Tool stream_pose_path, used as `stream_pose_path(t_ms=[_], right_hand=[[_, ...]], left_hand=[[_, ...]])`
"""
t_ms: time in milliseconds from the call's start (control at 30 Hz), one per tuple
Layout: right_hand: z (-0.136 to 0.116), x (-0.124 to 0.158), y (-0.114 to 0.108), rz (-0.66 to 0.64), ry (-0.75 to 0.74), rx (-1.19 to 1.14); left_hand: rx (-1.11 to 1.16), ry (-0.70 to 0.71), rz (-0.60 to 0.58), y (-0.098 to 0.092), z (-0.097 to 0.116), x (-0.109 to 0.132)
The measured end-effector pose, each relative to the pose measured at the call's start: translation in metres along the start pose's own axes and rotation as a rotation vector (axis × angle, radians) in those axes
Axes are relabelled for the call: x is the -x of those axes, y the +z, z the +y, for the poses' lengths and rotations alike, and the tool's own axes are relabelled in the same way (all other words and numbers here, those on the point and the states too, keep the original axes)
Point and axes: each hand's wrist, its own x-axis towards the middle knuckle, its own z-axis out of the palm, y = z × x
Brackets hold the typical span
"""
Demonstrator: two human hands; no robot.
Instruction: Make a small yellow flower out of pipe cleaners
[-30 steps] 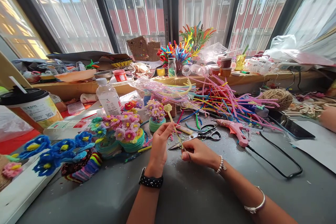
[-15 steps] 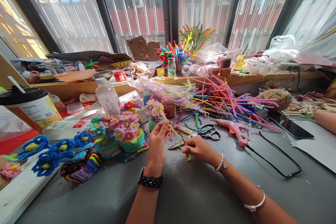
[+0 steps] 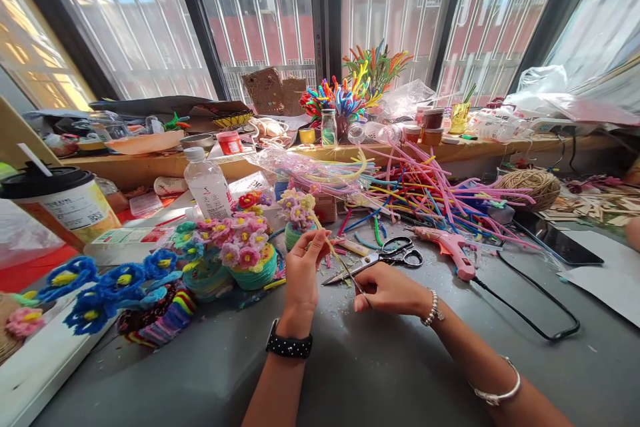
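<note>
My left hand (image 3: pixel 301 270) pinches the upper part of a thin stem (image 3: pixel 334 254) with a small pale yellow pipe-cleaner flower at its top. My right hand (image 3: pixel 389 288) pinches the lower end of the same stem, just above the grey table (image 3: pixel 380 373). Both hands are closed on it. A pair of scissors (image 3: pixel 387 255) lies just behind my right hand. A pink glue gun (image 3: pixel 449 250) lies to the right of the scissors.
Finished pipe-cleaner flower pots (image 3: pixel 240 247) and blue flowers (image 3: pixel 95 283) stand at the left. A heap of loose pipe cleaners (image 3: pixel 425 197), a twine ball (image 3: pixel 530 185), a phone (image 3: pixel 555 240), a water bottle (image 3: pixel 206 183) and a cup (image 3: pixel 60 203) crowd the back. A black cable (image 3: pixel 530 320) loops at the right.
My right hand slid down and to the right along the stem. The flower dipped lower toward the pots, and my left hand stayed almost in place.
</note>
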Motion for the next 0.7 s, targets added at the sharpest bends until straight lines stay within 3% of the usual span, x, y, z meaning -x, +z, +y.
stream_pose_path(t_ms=[433, 700], right_hand=[[-0.0037, -0.0040, 0.0054, 0.150, 0.028, 0.027], [0.0017, -0.0031, -0.0016, 0.138, 0.028, -0.002]], left_hand=[[-0.014, 0.042, 0.057, 0.0001, -0.0012, -0.0009], [0.021, 0.051, 0.118, -0.0002, -0.0003, -0.0028]])
